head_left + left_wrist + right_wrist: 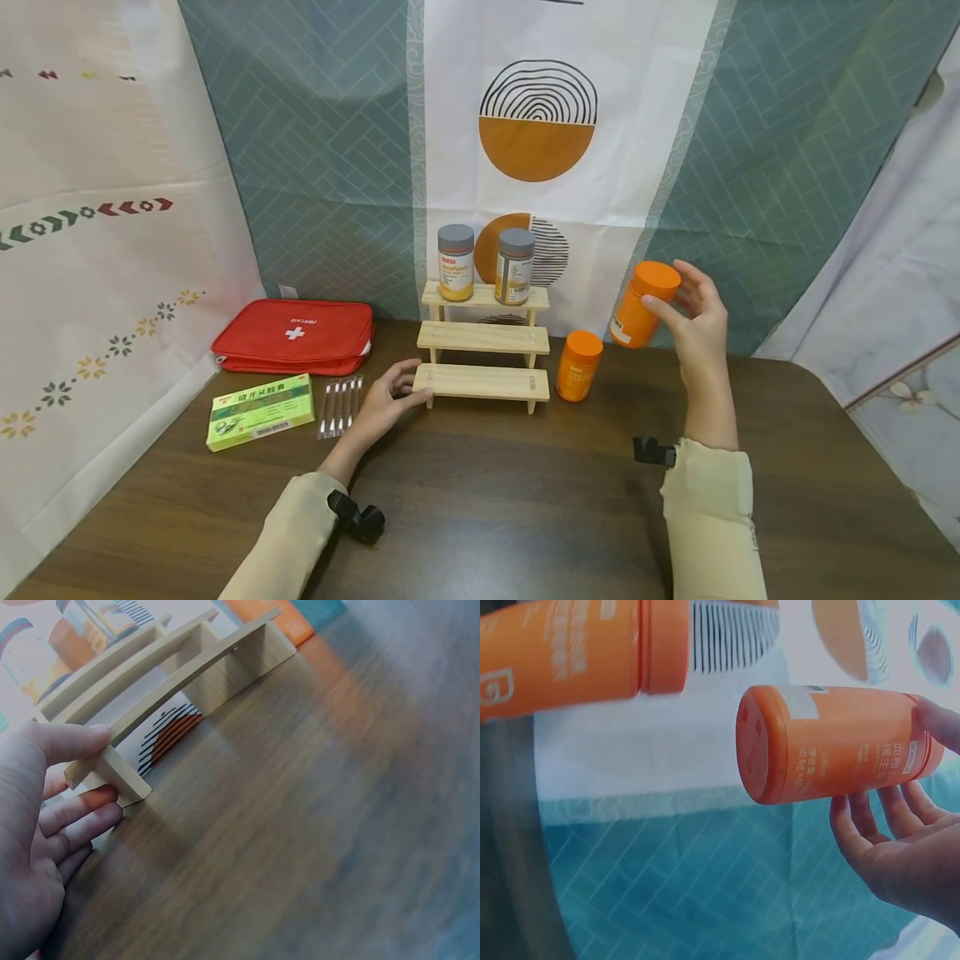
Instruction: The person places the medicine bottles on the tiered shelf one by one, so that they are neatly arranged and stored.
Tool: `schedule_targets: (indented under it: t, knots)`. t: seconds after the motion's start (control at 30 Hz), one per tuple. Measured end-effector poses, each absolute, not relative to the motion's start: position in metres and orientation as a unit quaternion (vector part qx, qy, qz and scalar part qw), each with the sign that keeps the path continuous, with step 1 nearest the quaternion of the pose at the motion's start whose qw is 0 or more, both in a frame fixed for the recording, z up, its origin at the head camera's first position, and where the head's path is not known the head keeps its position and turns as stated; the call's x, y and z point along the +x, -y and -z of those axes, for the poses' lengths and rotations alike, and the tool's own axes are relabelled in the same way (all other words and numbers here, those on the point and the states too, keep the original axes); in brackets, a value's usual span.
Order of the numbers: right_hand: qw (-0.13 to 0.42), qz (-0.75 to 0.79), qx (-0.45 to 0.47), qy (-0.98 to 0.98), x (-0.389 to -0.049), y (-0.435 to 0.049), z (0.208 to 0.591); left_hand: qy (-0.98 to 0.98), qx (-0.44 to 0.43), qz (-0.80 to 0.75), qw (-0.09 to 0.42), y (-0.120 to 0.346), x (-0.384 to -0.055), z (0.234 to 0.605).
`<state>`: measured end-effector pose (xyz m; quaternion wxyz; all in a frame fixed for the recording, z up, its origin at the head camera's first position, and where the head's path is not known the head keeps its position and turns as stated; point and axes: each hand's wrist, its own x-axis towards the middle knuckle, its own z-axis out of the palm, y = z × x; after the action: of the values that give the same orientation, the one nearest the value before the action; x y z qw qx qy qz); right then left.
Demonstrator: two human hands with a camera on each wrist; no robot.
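Note:
My right hand [699,321] grips an orange bottle [643,307] near its lid and holds it up in the air, slightly tilted. In the right wrist view the same bottle [840,742] shows its base, with the thumb on one side and the fingers on the other. My left hand [386,400] pinches the left end of the lowest step of a small wooden three-step rack [480,382]; in the left wrist view the thumb lies on top of the step [187,671]. Two grey-lidded bottles [455,262] [514,267] stand on the rack's top step.
A second orange bottle [579,367] stands on the table [510,500] just right of the rack. Left of it lie a red first-aid pouch [296,337], a green-yellow medicine box [261,412] and a pack of cotton swabs [340,407]. Patterned cloth [322,150] hangs behind.

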<state>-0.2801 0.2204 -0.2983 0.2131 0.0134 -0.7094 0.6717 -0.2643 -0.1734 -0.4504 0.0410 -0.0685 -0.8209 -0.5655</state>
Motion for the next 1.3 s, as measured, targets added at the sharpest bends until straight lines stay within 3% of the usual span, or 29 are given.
schedule_targets:
  t: [0.43,0.73,1.3]
  knots:
    - [0.201,-0.62,0.058,0.756,-0.275,-0.193,0.293,0.825,-0.064,0.56,0.032,0.173,-0.253,0.435]
    - [0.203,-0.64,0.068,0.738,-0.273,-0.18,0.288,0.815,-0.093,0.566,0.076,0.179,-0.261,0.449]
    - [0.147,-0.662,0.084,0.73,-0.273,-0.146,0.303,0.812,-0.064,0.579,0.04,0.173,-0.264,0.452]
